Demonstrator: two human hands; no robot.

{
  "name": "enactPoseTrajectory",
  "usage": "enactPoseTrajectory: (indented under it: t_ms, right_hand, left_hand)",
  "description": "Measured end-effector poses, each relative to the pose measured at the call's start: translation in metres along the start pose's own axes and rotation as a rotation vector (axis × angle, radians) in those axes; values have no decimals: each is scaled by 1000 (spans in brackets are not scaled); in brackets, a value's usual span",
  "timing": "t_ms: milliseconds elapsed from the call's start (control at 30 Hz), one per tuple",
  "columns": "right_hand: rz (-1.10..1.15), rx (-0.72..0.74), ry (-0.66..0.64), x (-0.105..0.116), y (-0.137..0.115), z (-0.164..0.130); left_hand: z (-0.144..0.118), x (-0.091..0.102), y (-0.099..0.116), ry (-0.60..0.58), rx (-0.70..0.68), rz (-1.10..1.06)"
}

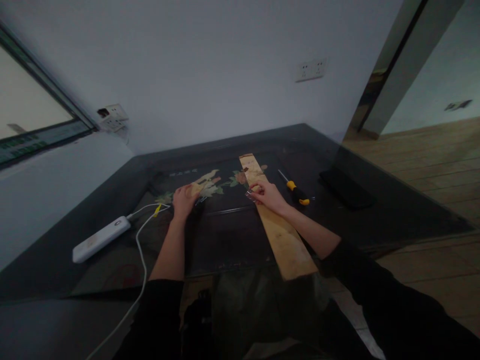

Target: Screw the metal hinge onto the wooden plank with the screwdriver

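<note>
Plank (285,240) under right hand (268,195) pinching sm. clear item; left hand (183,200) flat, open on table (232,235).

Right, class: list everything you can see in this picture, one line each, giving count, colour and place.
wooden plank: one, pale tan, lying lengthwise on the table, near end over the edge
screwdriver: one, yellow and black handle, right of the plank
power bank: one, white, left side of the table
cable: one, white, running from the power bank off the near edge
table: one, dark, floral picture in the middle
wall sockets: two plates, white, on the wall
left hand: flat on the table
right hand: on the plank, pinching a small shiny thing, too small to identify
</note>
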State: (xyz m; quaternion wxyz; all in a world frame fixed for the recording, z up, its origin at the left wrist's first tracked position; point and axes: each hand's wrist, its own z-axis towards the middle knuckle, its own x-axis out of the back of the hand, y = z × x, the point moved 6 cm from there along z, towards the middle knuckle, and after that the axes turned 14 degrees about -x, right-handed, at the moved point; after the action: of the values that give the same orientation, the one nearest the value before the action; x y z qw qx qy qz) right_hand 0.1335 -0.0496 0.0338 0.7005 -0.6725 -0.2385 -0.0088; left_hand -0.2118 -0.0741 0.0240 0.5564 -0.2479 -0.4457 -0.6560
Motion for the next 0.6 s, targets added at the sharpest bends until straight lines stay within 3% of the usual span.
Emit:
enactPoseTrajectory:
  t_ms: [133,300,400,600]
  right_hand:
    - [39,-13,-54,-4,3,0]
    - [90,-68,-174,-21,-9,-1]
    - [-48,-48,-327,-52,-28,-2]
    - [-291,45,-428,-130,-60,6]
  left_hand:
    - [-8,-4,-19,-59,129,74]
    - [-9,-8,-22,-112,127,108]
    - [-6,-8,-22,-118,96,83]
    - [-2,-3,-17,-105,32,81]
